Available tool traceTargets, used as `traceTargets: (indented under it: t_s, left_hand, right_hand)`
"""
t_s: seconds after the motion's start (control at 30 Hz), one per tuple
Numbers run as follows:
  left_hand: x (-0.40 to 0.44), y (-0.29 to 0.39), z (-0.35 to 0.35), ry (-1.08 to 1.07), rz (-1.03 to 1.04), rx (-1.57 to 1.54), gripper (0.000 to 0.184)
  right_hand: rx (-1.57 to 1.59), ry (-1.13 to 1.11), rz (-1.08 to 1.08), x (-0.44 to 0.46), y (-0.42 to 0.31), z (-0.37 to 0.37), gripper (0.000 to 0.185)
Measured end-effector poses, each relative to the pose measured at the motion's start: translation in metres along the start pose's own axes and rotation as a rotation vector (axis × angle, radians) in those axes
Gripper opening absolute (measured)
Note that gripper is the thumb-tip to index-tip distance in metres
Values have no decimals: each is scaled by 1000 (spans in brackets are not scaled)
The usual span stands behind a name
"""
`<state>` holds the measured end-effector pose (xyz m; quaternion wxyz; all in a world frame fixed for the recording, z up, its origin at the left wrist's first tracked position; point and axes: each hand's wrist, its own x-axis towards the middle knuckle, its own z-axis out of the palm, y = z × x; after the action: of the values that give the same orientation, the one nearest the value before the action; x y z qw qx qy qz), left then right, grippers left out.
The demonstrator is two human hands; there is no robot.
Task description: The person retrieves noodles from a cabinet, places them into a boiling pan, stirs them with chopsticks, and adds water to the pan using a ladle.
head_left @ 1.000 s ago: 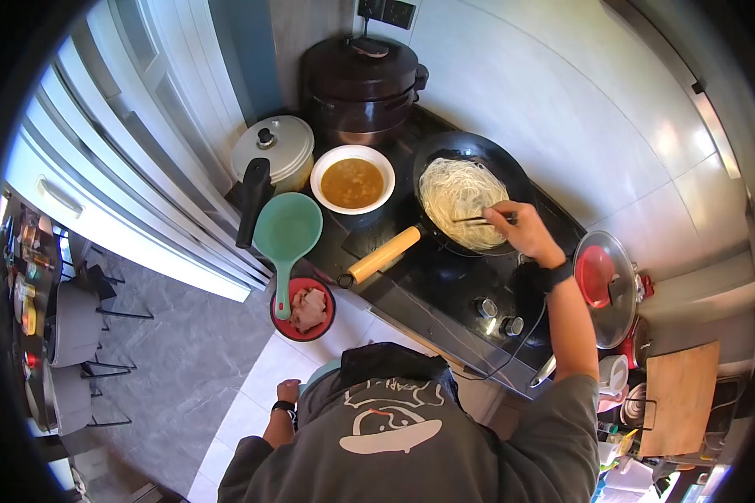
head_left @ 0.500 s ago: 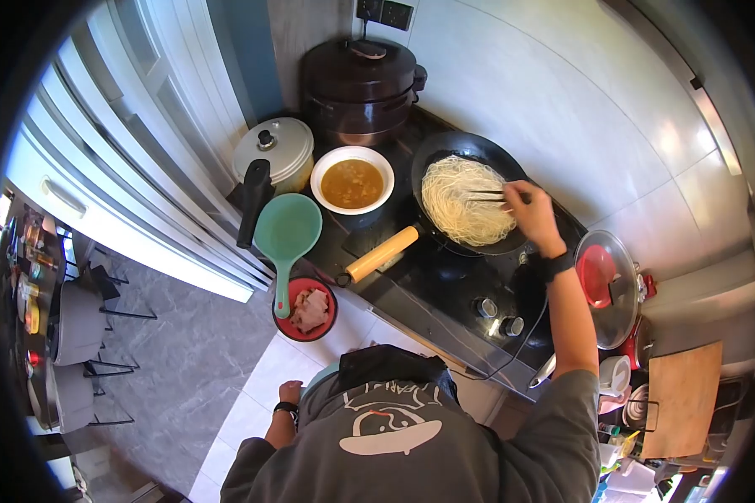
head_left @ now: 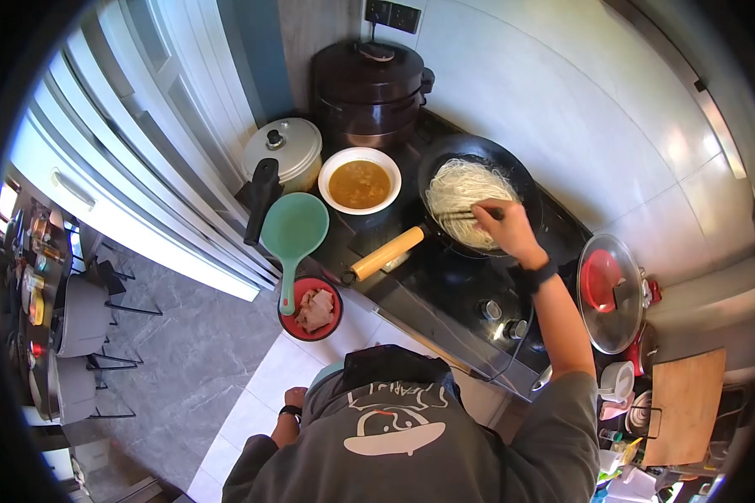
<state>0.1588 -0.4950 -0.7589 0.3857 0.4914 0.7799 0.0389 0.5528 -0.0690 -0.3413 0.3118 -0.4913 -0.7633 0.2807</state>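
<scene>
Dark chopsticks [head_left: 455, 216] are pinched in my right hand [head_left: 505, 228], which reaches over the near right side of the black wok [head_left: 524, 184]. Their tips are in the pale, thin noodles [head_left: 470, 186] that fill much of the wok. The wok's wooden handle [head_left: 387, 253] points toward the front left of the stove. My left hand [head_left: 295, 396] hangs low beside my body, away from the cookware. It is small in view, and I cannot make out how its fingers are held.
A white bowl of brown soup [head_left: 359, 184] stands left of the wok. Around it are a lidded pot [head_left: 285, 147], a dark steamer [head_left: 369, 92] and a green ladle [head_left: 295, 226] lying over a red bowl of meat [head_left: 315, 310]. A glass lid [head_left: 610, 293] is at right.
My right hand has moved left and slightly toward me over the noodles, carrying the chopsticks. The whole view has shifted a little. My left hand still hangs low.
</scene>
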Motion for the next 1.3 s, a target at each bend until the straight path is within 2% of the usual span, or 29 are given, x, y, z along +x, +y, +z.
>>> traceTargets:
  t_s: [0.03, 0.1, 0.13, 0.17, 0.2, 0.23, 0.27, 0.3, 0.33, 0.4, 0.43, 0.5, 0.53, 0.57, 0.6, 0.63, 0.67, 0.7, 0.73, 0.8, 0.83, 0.9, 0.97, 1.0, 1.03, 1.1, 1.17, 1.2, 1.3]
  left_hand:
    - [2, 5, -3, -2, 4, 5, 28]
    - [7, 9, -10, -52, 133, 311, 28]
    - [12, 3, -7, -48, 137, 316, 28]
    - [15, -1, -4, 41, 135, 164, 27]
    - [20, -6, -1, 129, 134, 9, 27]
    - [20, -10, 1, 131, 136, 8, 27]
    - [19, -13, 4, 135, 81, -94, 27]
    - [17, -13, 7, 138, 24, -198, 27]
    - [13, -9, 7, 135, 21, -203, 27]
    - [2, 2, -3, 12, 79, 104, 29]
    - [0, 5, -7, -49, 110, 259, 30]
    - [2, -6, 0, -80, 137, 308, 30]
    - [0, -4, 0, -64, 139, 327, 30]
    - [3, -1, -4, -42, 144, 344, 29]
    - [5, -6, -4, 7, 183, 299, 28]
    - [11, -24, 11, 93, 108, -20, 27]
    - [12, -27, 13, 116, 77, -88, 26]
    - [11, -27, 15, 134, 44, -156, 25]
    - [9, -19, 10, 129, 40, -157, 25]
    - [3, 0, -5, -40, 141, 341, 24]
    - [0, 4, -7, -40, 142, 344, 24]
    - [-2, 11, -13, 35, 180, 265, 23]
    - [10, -9, 0, 74, 210, 200, 24]
    - [10, -11, 3, 68, 145, 135, 25]
    - [9, -12, 5, 58, 78, 71, 25]
    - [7, -24, 13, 11, 61, 101, 27]
    - [10, -42, 24, 34, 92, 115, 26]
    - [-4, -5, -4, -24, 145, 367, 26]
    - [0, -6, -2, 6, 169, 357, 25]
  right_hand:
    - [-89, 16, -100, 11, 24, 11, 19]
    - [-26, 192, -61, 26, 59, 4, 17]
    - [-25, 257, 42, 26, 61, -8, 17]
    - [-23, 322, 144, 27, 61, -21, 17]
    - [-109, 348, 140, 24, 60, -34, 17]
    - [-196, 368, 139, 18, 50, -43, 17]
    - [-351, 344, 96, 11, 39, -51, 18]
    - [-354, 340, 94, 5, 27, -51, 18]
    - [-217, 212, 176, 0, 15, -44, 18]
    - [-6, 9, 255, -2, -4, -30, 23]
    - [41, 28, 163, 4, 4, -22, 22]
    - [-75, 210, -52, 19, 29, -20, 21]
    - [-172, 278, 25, 25, 45, -23, 20]
    - [-385, 309, -39, 24, 59, -27, 20]
    - [-306, 247, 4, 20, 55, -27, 18]
    - [-229, 181, 44, 12, 46, -27, 17]
    - [-149, 116, 10, 4, 32, -24, 16]
    - [15, 21, 123, -2, 6, -23, 16]
    - [79, 8, 128, 1, 14, -25, 17]
    - [126, 86, 98, 12, 25, -30, 18]
    - [41, 194, 66, 19, 43, -31, 17]
    - [-157, 247, 68, 21, 73, -35, 17]
    - [-244, 97, 32, 11, 62, -35, 17]
    - [-145, -6, 107, 4, 35, -35, 18]
    - [-145, -10, 107, 6, 26, -39, 18]
    - [115, 47, 164, 10, 18, -44, 20]
    - [84, 205, 120, 20, 21, -48, 21]
    - [56, 245, 116, 26, 41, -45, 21]
    - [-138, 265, 91, 25, 86, -30, 21]
